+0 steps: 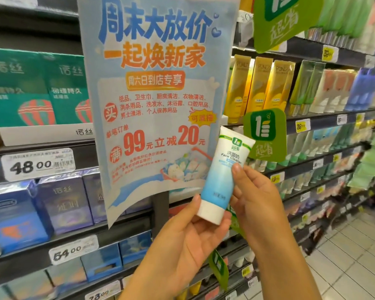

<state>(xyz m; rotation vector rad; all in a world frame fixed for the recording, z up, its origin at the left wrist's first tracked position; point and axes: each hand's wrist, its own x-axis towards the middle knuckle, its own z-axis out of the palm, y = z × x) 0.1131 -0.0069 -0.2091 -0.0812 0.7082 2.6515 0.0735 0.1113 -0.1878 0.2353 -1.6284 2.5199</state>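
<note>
since the face cleaner tube (226, 169) is small and plastic, i'd judge it light, with a soft squeezable body, a stiff white cap (211, 213) and a glossy, slightly slippery skin. it's held up in the aisle, cap down and tilted, in front of the promo poster (156, 94) and beside the shelf (325, 118) of cleansers. left hand (182, 239) fingers grasp the cap end. right hand (256, 200) pinches mid-body, thumb on the front, the rest hidden behind. best hold is probably the cap or shoulder; the belly would likely dent.
</note>
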